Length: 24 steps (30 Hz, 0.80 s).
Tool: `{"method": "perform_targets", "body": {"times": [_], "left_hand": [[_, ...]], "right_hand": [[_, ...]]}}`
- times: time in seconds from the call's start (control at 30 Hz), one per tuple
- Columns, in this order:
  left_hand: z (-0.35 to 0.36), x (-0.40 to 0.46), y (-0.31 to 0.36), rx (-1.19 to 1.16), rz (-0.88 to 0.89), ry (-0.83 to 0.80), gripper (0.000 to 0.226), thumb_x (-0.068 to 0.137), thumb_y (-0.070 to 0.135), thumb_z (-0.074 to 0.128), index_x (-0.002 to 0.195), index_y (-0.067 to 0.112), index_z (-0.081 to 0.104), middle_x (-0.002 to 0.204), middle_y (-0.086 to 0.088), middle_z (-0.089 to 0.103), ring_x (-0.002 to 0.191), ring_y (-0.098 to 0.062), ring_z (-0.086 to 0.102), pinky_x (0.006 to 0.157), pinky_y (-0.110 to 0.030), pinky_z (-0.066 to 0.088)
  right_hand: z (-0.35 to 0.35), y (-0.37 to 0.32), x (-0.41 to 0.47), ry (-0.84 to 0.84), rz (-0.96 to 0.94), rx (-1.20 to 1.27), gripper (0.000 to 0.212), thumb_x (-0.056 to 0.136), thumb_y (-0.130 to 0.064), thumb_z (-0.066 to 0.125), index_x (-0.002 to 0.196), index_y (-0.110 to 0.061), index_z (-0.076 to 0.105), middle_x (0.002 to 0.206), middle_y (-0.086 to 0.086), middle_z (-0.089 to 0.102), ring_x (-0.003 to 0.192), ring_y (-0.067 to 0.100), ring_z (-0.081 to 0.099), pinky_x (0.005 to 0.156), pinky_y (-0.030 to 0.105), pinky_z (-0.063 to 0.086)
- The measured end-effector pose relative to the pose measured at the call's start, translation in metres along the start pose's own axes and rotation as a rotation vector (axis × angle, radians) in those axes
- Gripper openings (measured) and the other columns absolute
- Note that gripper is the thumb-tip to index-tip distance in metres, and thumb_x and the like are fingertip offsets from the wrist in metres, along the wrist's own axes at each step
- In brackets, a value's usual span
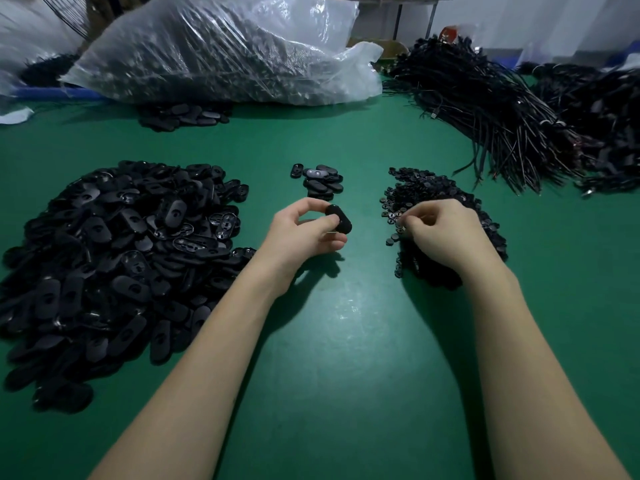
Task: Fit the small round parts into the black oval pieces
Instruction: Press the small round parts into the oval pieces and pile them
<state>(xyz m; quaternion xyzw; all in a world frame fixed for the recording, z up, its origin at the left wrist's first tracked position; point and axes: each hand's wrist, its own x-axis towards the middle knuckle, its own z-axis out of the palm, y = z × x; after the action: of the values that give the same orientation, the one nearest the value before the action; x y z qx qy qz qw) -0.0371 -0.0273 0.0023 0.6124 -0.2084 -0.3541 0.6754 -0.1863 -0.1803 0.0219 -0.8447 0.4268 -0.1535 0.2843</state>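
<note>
The table (329,341) before me is a plain dark green, with pale scuffing near the middle. The oval pieces heaped at left (114,258), the one in my left hand (338,219), the small round parts at right (433,202) and the cable bundles far right (485,109) are all black. The far bag (214,46) is clear plastic with whitish glare, showing dark contents.

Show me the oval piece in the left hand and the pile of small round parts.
oval piece (341,218): head view, on its black top.
pile of small round parts (426,188): head view, on its far middle.
</note>
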Motion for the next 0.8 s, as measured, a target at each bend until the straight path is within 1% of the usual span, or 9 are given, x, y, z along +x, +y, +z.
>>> {"method": "perform_targets", "body": {"times": [0.1, 0.17, 0.23, 0.33, 0.5, 0.6, 0.67, 0.73, 0.8], "left_hand": [[0.001, 0.001, 0.0, -0.047, -0.013, 0.016, 0.007, 0.096, 0.003, 0.065, 0.102, 0.005, 0.063, 0.094, -0.018, 0.075, 0.077, -0.025, 0.075, 0.074, -0.026, 0.062], [0.001, 0.002, -0.001, -0.066, -0.019, 0.025, 0.013, 0.097, 0.004, 0.063, 0.11, 0.001, 0.062, 0.094, -0.019, 0.075, 0.08, -0.026, 0.076, 0.074, -0.025, 0.062], [0.001, 0.003, -0.001, -0.068, -0.023, 0.034, 0.018, 0.098, 0.006, 0.062, 0.116, 0.0, 0.06, 0.092, -0.019, 0.076, 0.083, -0.027, 0.077, 0.076, -0.027, 0.062], [0.0, 0.003, -0.001, -0.053, -0.017, 0.047, 0.017, 0.1, 0.008, 0.059, 0.117, 0.004, 0.059, 0.082, -0.012, 0.078, 0.085, -0.028, 0.077, 0.081, -0.03, 0.062], [0.0, 0.002, 0.0, -0.049, -0.018, 0.041, 0.015, 0.1, 0.007, 0.06, 0.114, 0.004, 0.06, 0.1, -0.02, 0.075, 0.086, -0.029, 0.077, 0.079, -0.03, 0.062], [0.001, 0.002, 0.0, -0.085, -0.02, 0.032, 0.011, 0.099, 0.008, 0.062, 0.11, 0.005, 0.061, 0.1, -0.021, 0.074, 0.088, -0.029, 0.077, 0.078, -0.027, 0.062], [0.001, 0.002, 0.0, -0.111, -0.026, 0.025, 0.012, 0.098, 0.009, 0.063, 0.109, 0.004, 0.063, 0.097, -0.019, 0.076, 0.089, -0.029, 0.077, 0.077, -0.025, 0.061], [0.0, 0.002, 0.0, -0.137, -0.033, 0.011, 0.015, 0.096, 0.008, 0.065, 0.11, 0.001, 0.065, 0.096, -0.017, 0.077, 0.092, -0.027, 0.076, 0.082, -0.025, 0.061], [-0.001, 0.002, 0.0, -0.159, -0.036, 0.008, 0.017, 0.096, 0.007, 0.065, 0.111, 0.0, 0.067, 0.097, -0.016, 0.077, 0.095, -0.027, 0.076, 0.089, -0.027, 0.059]], "right_hand": [[-0.002, 0.003, -0.001, -0.045, -0.017, 0.003, 0.013, 0.094, -0.032, 0.066, 0.091, -0.039, 0.076, 0.096, -0.012, 0.074, 0.092, 0.014, 0.066, 0.086, 0.037, 0.057], [-0.003, 0.002, -0.001, -0.078, -0.053, -0.011, 0.014, 0.091, -0.03, 0.068, 0.09, -0.041, 0.077, 0.087, -0.015, 0.072, 0.086, 0.009, 0.065, 0.083, 0.034, 0.056], [-0.003, 0.001, 0.0, -0.117, -0.065, -0.033, 0.017, 0.091, -0.029, 0.069, 0.087, -0.043, 0.077, 0.078, -0.013, 0.069, 0.077, 0.008, 0.063, 0.078, 0.034, 0.056], [-0.001, 0.001, -0.001, -0.131, -0.055, -0.048, 0.017, 0.09, -0.027, 0.072, 0.082, -0.042, 0.078, 0.075, -0.011, 0.068, 0.074, 0.011, 0.063, 0.076, 0.034, 0.056], [0.001, 0.001, 0.0, -0.084, -0.042, -0.038, 0.01, 0.085, -0.029, 0.079, 0.078, -0.036, 0.076, 0.08, -0.014, 0.07, 0.082, 0.008, 0.066, 0.08, 0.032, 0.056], [0.001, -0.001, 0.0, -0.043, -0.07, 0.131, 0.008, 0.086, -0.028, 0.079, 0.081, -0.033, 0.077, 0.08, -0.015, 0.073, 0.08, -0.001, 0.067, 0.071, 0.021, 0.048], [0.001, -0.005, 0.0, -0.033, -0.088, 0.305, 0.004, 0.086, -0.026, 0.08, 0.084, -0.029, 0.078, 0.081, -0.012, 0.076, 0.076, 0.0, 0.068, 0.072, 0.019, 0.048], [0.002, -0.012, -0.002, -0.069, -0.091, 0.448, 0.003, 0.086, -0.026, 0.081, 0.088, -0.027, 0.08, 0.083, -0.011, 0.078, 0.07, -0.002, 0.066, 0.069, 0.017, 0.05], [0.005, -0.02, -0.005, -0.124, -0.088, 0.528, 0.005, 0.086, -0.026, 0.082, 0.091, -0.025, 0.08, 0.084, -0.01, 0.079, 0.069, 0.002, 0.061, 0.063, 0.013, 0.051]]}}
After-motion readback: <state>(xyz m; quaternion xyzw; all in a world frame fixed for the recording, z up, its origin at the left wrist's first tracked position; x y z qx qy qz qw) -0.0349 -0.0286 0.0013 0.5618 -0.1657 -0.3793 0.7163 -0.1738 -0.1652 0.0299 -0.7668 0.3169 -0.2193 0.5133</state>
